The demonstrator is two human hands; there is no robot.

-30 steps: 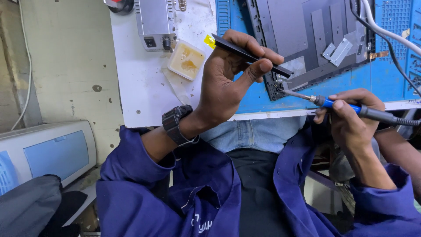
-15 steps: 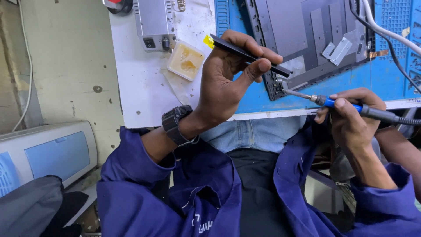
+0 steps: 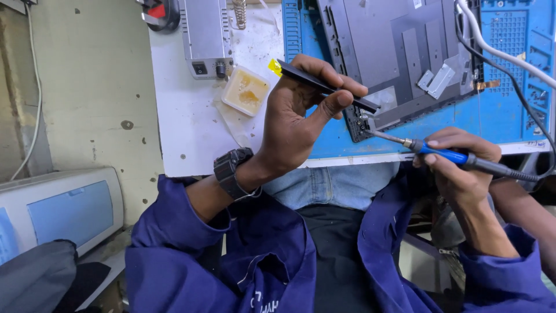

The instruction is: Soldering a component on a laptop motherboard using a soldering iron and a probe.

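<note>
Near the centre of the frame the left hand (image 3: 295,124) keeps a firm grip on a pair of black tweezers (image 3: 327,87), their tips pointing at the lower left corner of the dark grey device panel (image 3: 399,58). That panel lies on the blue mat (image 3: 509,110) in the upper right. At the right, the right hand (image 3: 463,168) has its grip closed like a pen hold around the blue-handled soldering iron (image 3: 457,156), whose metal tip touches the same corner. To do this well, I judge the iron tip should rest only on the joint, briefly, while the tweezers steady the small part without prying. Bracing both wrists on the white tabletop (image 3: 185,127) edge would help. The flux tub (image 3: 246,91) sits just left of the tweezers, the grey station (image 3: 205,35) above it.
</note>
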